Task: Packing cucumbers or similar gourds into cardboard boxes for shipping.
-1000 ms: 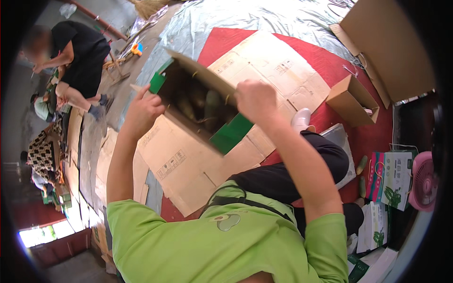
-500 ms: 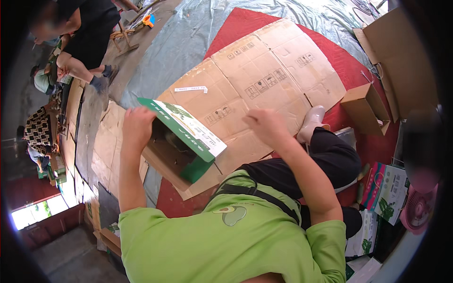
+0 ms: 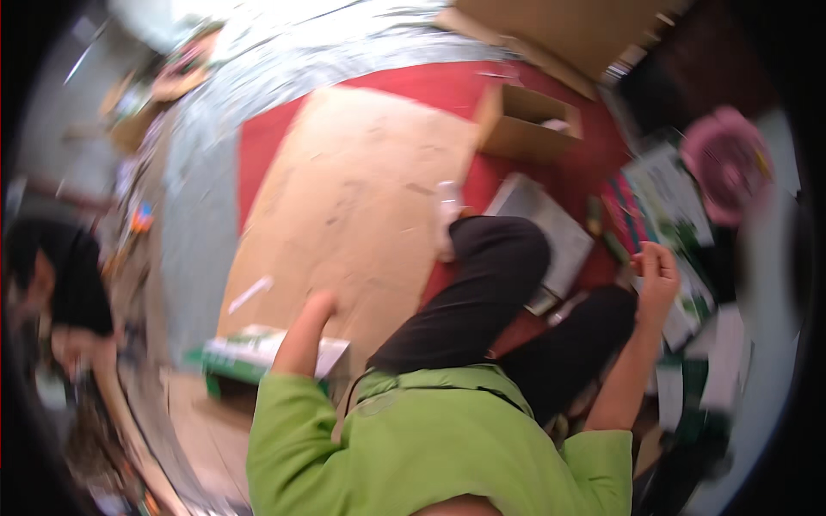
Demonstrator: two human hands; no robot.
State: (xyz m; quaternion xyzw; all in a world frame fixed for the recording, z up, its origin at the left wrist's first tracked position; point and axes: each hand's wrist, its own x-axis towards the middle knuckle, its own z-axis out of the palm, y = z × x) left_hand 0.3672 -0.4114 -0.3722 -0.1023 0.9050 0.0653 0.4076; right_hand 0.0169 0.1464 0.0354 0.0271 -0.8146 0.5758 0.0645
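My left hand [image 3: 318,308] is over the flattened cardboard sheet [image 3: 361,189], its fingers smeared by motion. Beside my left forearm lies the green and white printed carton [image 3: 228,361], partly behind that arm; the hand is off it. A white paper strip [image 3: 250,294] rests on the cardboard just beyond the carton. Out to the right, my right hand [image 3: 657,268] is raised above my bent knee, its fingers loosely curled and somewhat apart with nothing visible in them. Nearest to it are white and green printed cartons [image 3: 667,193], some lying flat.
A small open brown box [image 3: 527,125] stands on the red mat [image 3: 275,150]. Next to my legs lies a flat greyish panel [image 3: 546,236]. A pink fan [image 3: 727,168] stands at the right. At the far left a person in dark clothing [image 3: 77,275] is blurred.
The view has swung to the right. My left hand has let go of the green and white carton. My right hand has moved from above the cardboard to the cartons at the right.
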